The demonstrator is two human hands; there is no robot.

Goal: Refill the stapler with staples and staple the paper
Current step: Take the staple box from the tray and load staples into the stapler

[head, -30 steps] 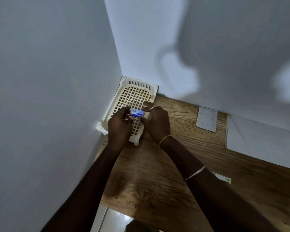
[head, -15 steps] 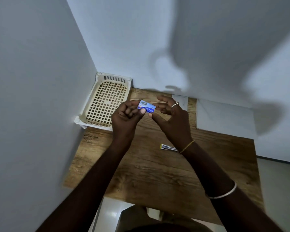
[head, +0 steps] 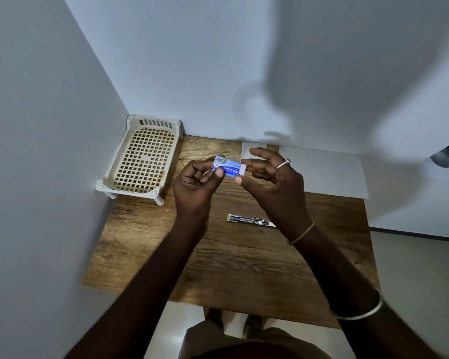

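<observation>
Fingers [head: 219, 173] pinch staple box [head: 226, 169]; inner tray [head: 243, 169] protrudes.

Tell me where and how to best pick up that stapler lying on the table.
Judging by its pose, pinch the stapler across its long sides near the middle, coming straight down from above. It lies flat and opened out on the wooden table, long and thin, with bare wood along both long edges for fingertips.

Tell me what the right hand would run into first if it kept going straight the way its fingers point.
The right hand points left, so it would probably meet the white inner tray end of the staple box, held in the left hand. Depth is unclear; its thumb and forefinger seem almost there.
</observation>
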